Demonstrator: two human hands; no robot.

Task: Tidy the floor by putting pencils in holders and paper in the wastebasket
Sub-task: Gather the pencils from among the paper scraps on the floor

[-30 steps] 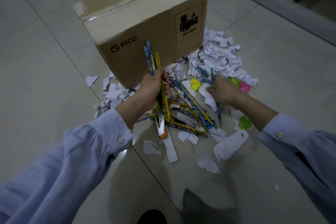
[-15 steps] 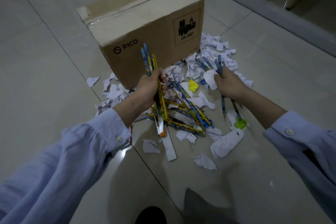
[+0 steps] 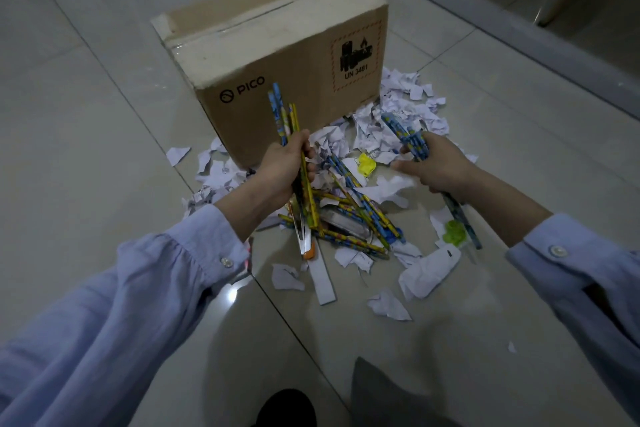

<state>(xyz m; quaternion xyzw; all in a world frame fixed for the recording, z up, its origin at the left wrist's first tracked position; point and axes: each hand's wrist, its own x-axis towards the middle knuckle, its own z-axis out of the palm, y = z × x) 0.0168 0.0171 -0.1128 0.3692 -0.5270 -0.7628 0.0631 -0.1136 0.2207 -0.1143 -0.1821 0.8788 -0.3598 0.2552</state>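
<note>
- The left hand (image 3: 284,166) is clenched around a bundle of pencils (image 3: 280,111). The bundle is held nearly upright in front of the cardboard box (image 3: 277,55), with blue and yellow ends standing above the fist and the lower ends reaching down into the heap.
- The right hand (image 3: 440,166) is closed around a smaller bunch of blue pencils (image 3: 398,128). It is held tilted, the upper ends pointing toward the box and the lower ends sticking out below the palm.
- More loose pencils (image 3: 367,201) are seen lying crossed on the tiled floor (image 3: 86,149), between the two hands and just in front of the box.
- Torn white paper scraps (image 3: 408,104) are strewn around and under the loose pencils, thickest at the box's right corner. Further scraps are scattered on the near side.
- A yellow crumpled piece (image 3: 367,165) is seen between the hands, and a green crumpled piece (image 3: 454,232) lies below the right wrist.
- A white paper strip (image 3: 322,281) lies flat at the near edge of the heap, just beside an orange-tipped object (image 3: 308,251) whose kind cannot be told.
- Both forearms are covered by light blue sleeves (image 3: 156,288) buttoned at the cuff.
</note>
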